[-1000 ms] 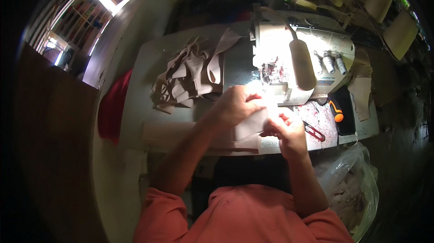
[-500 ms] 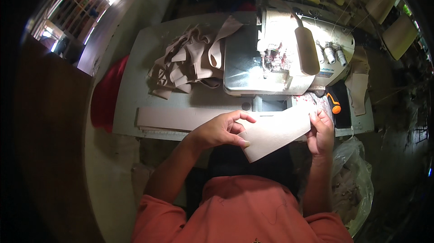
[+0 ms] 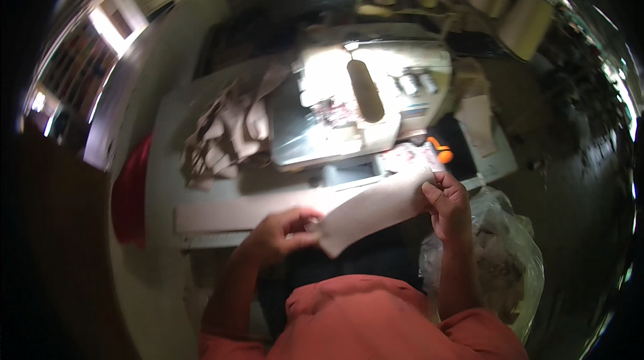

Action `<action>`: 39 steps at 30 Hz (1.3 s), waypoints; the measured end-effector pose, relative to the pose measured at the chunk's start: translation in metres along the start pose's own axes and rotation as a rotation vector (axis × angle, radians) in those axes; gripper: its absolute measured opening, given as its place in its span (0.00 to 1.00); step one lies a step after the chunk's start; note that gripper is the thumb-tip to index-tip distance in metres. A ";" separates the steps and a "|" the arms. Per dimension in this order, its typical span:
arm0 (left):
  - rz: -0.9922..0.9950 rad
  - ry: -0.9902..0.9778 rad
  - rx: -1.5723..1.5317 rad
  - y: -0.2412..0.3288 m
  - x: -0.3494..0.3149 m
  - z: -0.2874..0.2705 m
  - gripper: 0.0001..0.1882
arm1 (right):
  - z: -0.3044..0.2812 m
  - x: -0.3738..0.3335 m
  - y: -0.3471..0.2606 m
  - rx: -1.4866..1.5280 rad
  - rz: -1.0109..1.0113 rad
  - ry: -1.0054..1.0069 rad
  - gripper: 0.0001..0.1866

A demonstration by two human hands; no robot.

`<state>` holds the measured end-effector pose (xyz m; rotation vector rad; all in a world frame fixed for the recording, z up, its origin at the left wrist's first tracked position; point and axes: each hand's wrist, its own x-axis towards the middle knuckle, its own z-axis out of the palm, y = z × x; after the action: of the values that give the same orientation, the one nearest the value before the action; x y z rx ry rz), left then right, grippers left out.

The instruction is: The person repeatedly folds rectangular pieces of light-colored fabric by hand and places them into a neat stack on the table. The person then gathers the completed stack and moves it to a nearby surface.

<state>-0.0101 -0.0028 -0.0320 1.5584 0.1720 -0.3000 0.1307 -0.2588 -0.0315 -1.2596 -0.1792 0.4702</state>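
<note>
A pale beige fabric piece [image 3: 379, 211] is stretched between my hands, in front of the sewing machine and above my lap. My right hand [image 3: 448, 207] is closed on its right end, thumb on top. At the left end, my left hand [image 3: 285, 234] pinches the edge between thumb and fingers, though motion blurs the fingertips. The sewing machine [image 3: 409, 108] stands just beyond the fabric, under a bright lamp. Left of the machine lies a tangled heap of beige fabric strips [image 3: 228, 132]. A flat stack of beige strips [image 3: 231, 214] rests along the table's front edge.
A clear plastic bag [image 3: 530, 259] with fabric scraps stands by my right arm. An orange-handled tool [image 3: 441, 151] lies right of the machine, near more fabric [image 3: 476, 125]. Thread cones [image 3: 526, 28] stand at the back right. Red cloth [image 3: 131, 192] hangs at the table's left edge.
The view has shifted, so the table and machine appear lower and further left. The fabric piece has turned and now curves slightly between both hands. My left hand has moved to its left edge.
</note>
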 end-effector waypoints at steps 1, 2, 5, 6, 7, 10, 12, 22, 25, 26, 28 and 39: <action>0.006 -0.135 -0.078 -0.003 0.001 0.005 0.20 | -0.003 -0.004 -0.012 -0.030 -0.083 0.016 0.08; 0.038 -0.126 0.012 -0.002 0.000 0.012 0.20 | -0.007 -0.007 -0.025 -0.152 -0.183 0.141 0.07; 0.075 -0.047 0.224 -0.001 0.008 0.021 0.21 | -0.029 0.004 -0.091 -0.642 -0.343 0.252 0.06; 0.077 -0.002 0.286 -0.001 0.010 0.022 0.21 | -0.033 0.015 -0.113 -0.776 -0.358 0.242 0.08; 0.078 -0.011 0.296 -0.002 0.010 0.022 0.21 | -0.055 0.035 -0.126 -0.863 -0.323 0.205 0.09; 0.088 -0.003 0.286 -0.010 0.010 0.020 0.20 | -0.100 0.099 -0.161 -0.959 -0.310 0.120 0.11; 0.152 0.092 0.337 -0.011 0.015 0.025 0.17 | -0.149 0.148 -0.171 -1.335 -0.682 0.312 0.12; 0.380 0.608 0.846 -0.042 0.016 0.018 0.03 | -0.084 0.080 -0.119 -0.874 -0.523 0.260 0.12; 0.433 0.629 0.886 -0.040 0.025 0.023 0.02 | -0.119 0.082 -0.098 -0.961 -0.343 0.388 0.12; 0.431 0.627 0.870 -0.039 0.028 0.025 0.02 | -0.142 0.094 -0.084 -1.024 -0.292 0.414 0.13; 0.429 0.635 0.851 -0.042 0.030 0.025 0.03 | -0.179 0.110 -0.062 -1.141 -0.224 0.451 0.13; 0.259 0.728 1.253 -0.073 0.049 0.039 0.06 | -0.051 0.040 -0.055 -0.827 -0.330 0.035 0.12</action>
<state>0.0115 -0.0447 -0.1159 2.8562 0.3809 0.5021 0.1992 -0.2979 -0.0006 -1.9965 -0.5821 0.0701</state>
